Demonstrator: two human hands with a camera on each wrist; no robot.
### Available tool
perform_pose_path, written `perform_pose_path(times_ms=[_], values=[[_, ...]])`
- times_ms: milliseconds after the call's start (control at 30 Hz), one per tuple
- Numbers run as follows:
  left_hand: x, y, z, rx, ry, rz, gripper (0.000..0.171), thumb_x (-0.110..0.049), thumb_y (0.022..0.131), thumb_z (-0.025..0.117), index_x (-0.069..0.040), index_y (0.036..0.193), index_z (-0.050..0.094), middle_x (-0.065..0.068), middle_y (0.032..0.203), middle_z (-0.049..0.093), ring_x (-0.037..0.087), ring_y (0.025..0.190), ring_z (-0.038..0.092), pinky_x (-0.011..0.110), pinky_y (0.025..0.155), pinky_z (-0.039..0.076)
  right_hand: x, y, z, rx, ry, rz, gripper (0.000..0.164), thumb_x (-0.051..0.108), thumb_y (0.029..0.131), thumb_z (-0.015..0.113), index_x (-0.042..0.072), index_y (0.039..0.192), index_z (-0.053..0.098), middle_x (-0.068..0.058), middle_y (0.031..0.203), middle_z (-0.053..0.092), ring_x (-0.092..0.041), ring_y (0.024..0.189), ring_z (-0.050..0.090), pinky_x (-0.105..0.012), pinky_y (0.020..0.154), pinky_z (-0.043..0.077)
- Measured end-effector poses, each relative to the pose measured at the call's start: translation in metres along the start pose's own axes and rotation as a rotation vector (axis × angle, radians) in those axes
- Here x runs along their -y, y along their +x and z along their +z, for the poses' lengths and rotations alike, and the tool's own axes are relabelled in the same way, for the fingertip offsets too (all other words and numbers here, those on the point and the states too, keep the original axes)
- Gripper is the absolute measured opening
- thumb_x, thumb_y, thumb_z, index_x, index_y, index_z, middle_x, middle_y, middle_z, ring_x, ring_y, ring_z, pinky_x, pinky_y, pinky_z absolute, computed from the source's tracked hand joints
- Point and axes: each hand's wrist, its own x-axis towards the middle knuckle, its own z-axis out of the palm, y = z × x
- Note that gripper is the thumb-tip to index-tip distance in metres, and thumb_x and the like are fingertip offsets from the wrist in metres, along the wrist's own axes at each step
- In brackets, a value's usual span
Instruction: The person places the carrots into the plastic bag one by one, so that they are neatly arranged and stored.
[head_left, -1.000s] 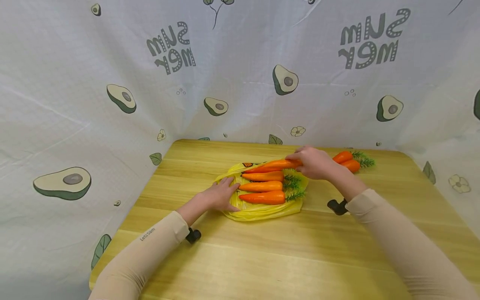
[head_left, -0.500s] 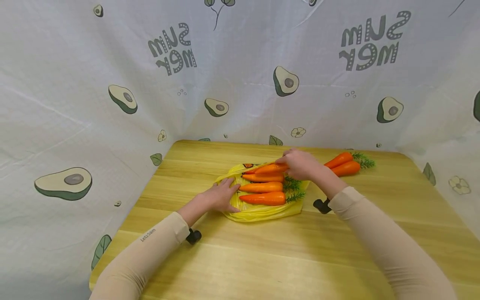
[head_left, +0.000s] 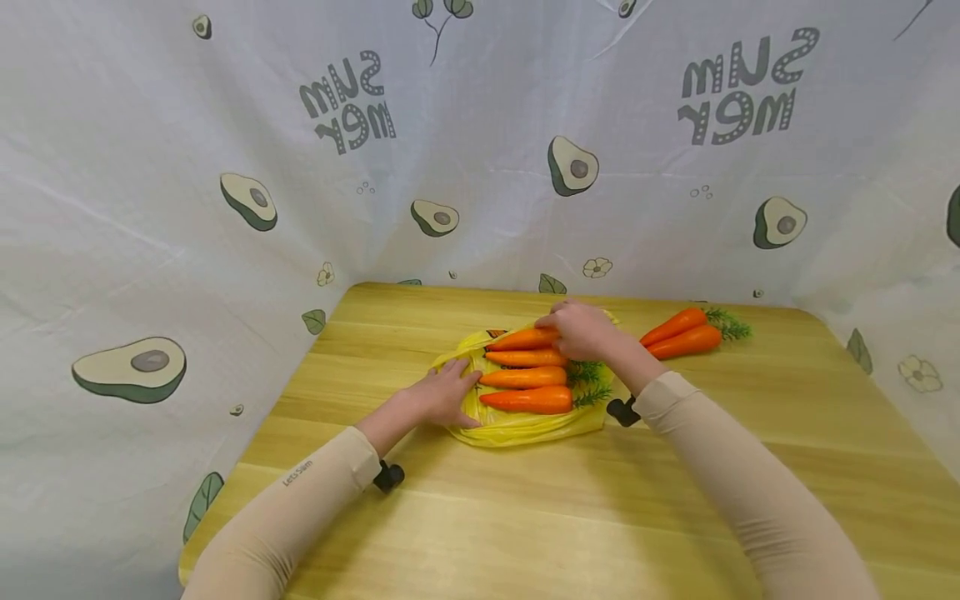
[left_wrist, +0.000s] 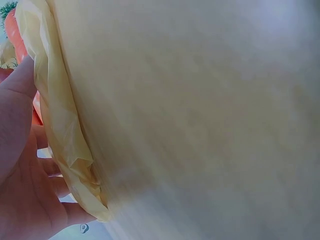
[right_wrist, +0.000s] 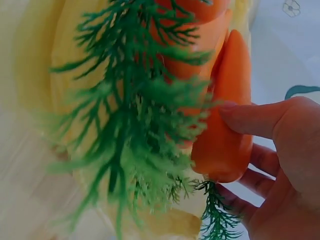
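Several orange carrots with green tops lie side by side on a yellow plastic bag (head_left: 525,433), among them a front carrot (head_left: 528,400) and a middle carrot (head_left: 525,377). My right hand (head_left: 585,332) pinches the rearmost carrot (head_left: 525,339) between thumb and fingers near its thick end. In the right wrist view this carrot (right_wrist: 230,125) lies beside the others, its green top (right_wrist: 217,215) hanging below. My left hand (head_left: 444,393), fingers spread, rests on the bag's left edge. The left wrist view shows its fingers touching the crumpled bag edge (left_wrist: 65,125).
Two more carrots (head_left: 684,340) lie at the back right of the wooden table (head_left: 480,517), partly behind my right forearm. A white curtain (head_left: 480,150) with avocado prints hangs along the table's back and sides. Black wrist cameras sit under both wrists.
My right hand has moved left with the carrot, lowering it behind the row on the bag. More of the two back-right carrots shows now. The left hand stays at the bag's edge.
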Motion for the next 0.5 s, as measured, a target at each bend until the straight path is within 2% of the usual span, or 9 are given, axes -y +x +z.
perform_pose_path(times_ms=[267,500], values=[[-0.001,0.0016,0.0035,-0.009,0.015,0.001,0.096,-0.063,0.085,0.07,-0.015,0.159,0.031,0.016,0.166,0.019,0.034,0.154,0.019,0.061,0.118,0.028,0.0029,0.005,0.0073,-0.05,0.033,-0.046,0.039,0.004,0.09,0.068,0.01,0.129,0.07,-0.015,0.118,0.069,-0.036,0.109,0.063,-0.05,0.092,0.054],[-0.0007,0.003,0.0034,-0.013,0.025,0.0,0.096,-0.064,0.085,0.07,-0.015,0.159,0.032,0.016,0.166,0.02,0.035,0.154,0.02,0.061,0.118,0.028,0.0046,0.0062,0.0097,-0.027,0.088,-0.06,0.039,0.003,0.09,0.067,0.008,0.128,0.07,-0.016,0.121,0.07,-0.037,0.112,0.064,-0.052,0.096,0.052]])
